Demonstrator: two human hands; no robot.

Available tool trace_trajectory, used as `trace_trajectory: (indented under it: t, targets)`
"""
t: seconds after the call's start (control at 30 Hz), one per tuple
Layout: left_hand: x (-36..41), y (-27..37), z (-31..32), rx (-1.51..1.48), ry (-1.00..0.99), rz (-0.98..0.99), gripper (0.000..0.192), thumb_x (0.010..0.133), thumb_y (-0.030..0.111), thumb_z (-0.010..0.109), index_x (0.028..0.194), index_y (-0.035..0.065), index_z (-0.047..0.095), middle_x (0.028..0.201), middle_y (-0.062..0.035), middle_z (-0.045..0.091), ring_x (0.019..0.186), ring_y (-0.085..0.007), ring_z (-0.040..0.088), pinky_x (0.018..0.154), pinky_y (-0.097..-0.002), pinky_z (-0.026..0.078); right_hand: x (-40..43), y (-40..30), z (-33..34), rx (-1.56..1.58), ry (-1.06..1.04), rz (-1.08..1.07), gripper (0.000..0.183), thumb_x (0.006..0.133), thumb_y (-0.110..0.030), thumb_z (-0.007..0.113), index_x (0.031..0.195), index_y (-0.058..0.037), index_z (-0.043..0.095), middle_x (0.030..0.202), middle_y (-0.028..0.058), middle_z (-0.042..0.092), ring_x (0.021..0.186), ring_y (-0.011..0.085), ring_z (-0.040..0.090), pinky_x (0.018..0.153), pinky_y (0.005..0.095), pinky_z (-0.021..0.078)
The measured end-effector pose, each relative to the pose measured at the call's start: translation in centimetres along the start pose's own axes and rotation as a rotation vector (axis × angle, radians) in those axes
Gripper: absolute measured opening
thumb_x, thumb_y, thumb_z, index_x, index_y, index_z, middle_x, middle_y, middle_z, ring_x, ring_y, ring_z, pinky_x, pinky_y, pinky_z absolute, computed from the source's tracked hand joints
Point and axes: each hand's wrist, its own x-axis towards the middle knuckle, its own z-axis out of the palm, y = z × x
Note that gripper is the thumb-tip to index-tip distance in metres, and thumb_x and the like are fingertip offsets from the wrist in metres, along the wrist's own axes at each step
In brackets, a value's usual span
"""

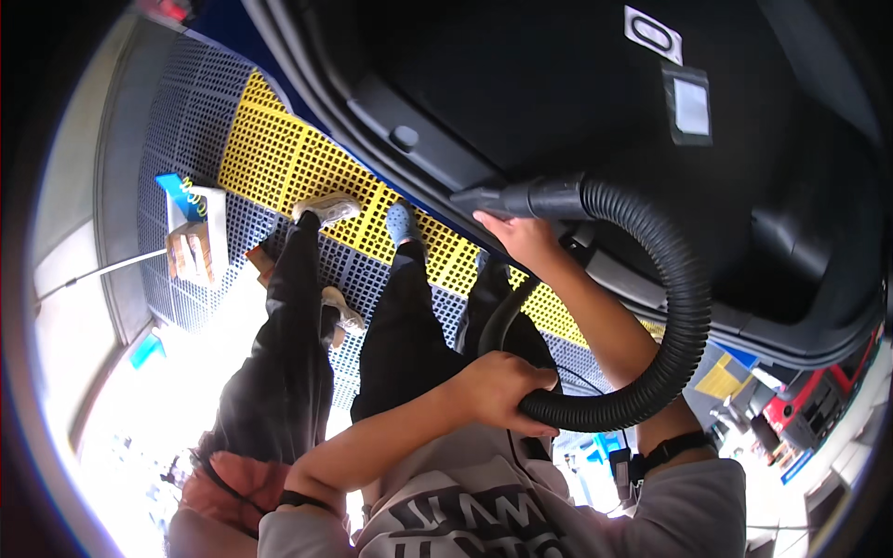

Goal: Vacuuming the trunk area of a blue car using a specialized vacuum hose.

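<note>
A black vacuum crevice nozzle (499, 199) lies along the inner sill trim (432, 150) of a car's open cargo area. Under the nozzle, my right hand (523, 237) supports it, with the fingers partly hidden behind it. A black corrugated hose (687, 300) loops from the nozzle round to the right and back towards my body. My left hand (506, 394) is closed around the hose's lower stretch, in front of my torso. Further hose drops behind that hand beside my legs.
Two flat plastic packets, one white (653, 35) and one clear (691, 108), lie on the dark cargo floor. Another person (279, 376) stands close on the left. A small stand with a cardboard box (190, 254) is on the grated floor (272, 139). Red equipment (795, 411) stands at right.
</note>
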Motion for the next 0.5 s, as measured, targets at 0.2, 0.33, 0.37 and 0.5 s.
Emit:
trace_trajectory:
  t: [0.2,0.33,0.37,0.5]
  targets:
    - [3.4,0.8,3.9,0.054,-0.228,-0.002,0.052,0.076,0.055,0.079,0.087,0.0067,0.062,0.072,-0.0112,0.066,0.074,-0.0356,0.068,0.068,-0.0467,0.052,-10.2,3.9,-9.5,-0.282,0.019,0.005,0.024,0.085,-0.023,0.081,0.091,-0.0009,0.073,0.085,0.0103,0.074,0.075,0.0215,0.071,0.072,0.0322,0.0544]
    - [6.6,1.1,7.3,0.026,-0.371,-0.004,0.055,0.078,0.057,0.077,0.093,0.006,0.064,0.075,-0.0119,0.067,0.076,-0.0356,0.069,0.07,-0.0461,0.054,-17.6,7.0,-17.0,-0.275,-0.037,0.188,0.023,0.086,-0.022,0.08,0.094,-0.002,0.072,0.087,0.0097,0.072,0.075,0.0232,0.069,0.072,0.0335,0.0534]
    - [7.3,0.9,8.4,0.059,-0.419,0.001,0.057,0.078,0.059,0.075,0.095,0.0057,0.064,0.076,-0.0125,0.068,0.077,-0.0357,0.069,0.071,-0.0459,0.054,-19.7,8.0,-18.8,-0.181,-0.09,0.352,0.022,0.088,-0.021,0.079,0.096,-0.0024,0.072,0.089,0.0096,0.071,0.076,0.0236,0.069,0.072,0.034,0.0533]
    - [9.2,0.7,11.4,0.072,-0.348,0.059,0.062,0.078,0.063,0.073,0.098,0.0052,0.065,0.078,-0.014,0.069,0.078,-0.0358,0.07,0.072,-0.0459,0.055,-25.6,11.8,-24.5,-0.311,-0.088,0.251,0.022,0.084,-0.015,0.081,0.103,-0.0074,0.072,0.089,0.0063,0.069,0.079,0.0211,0.067,0.075,0.0334,0.054]
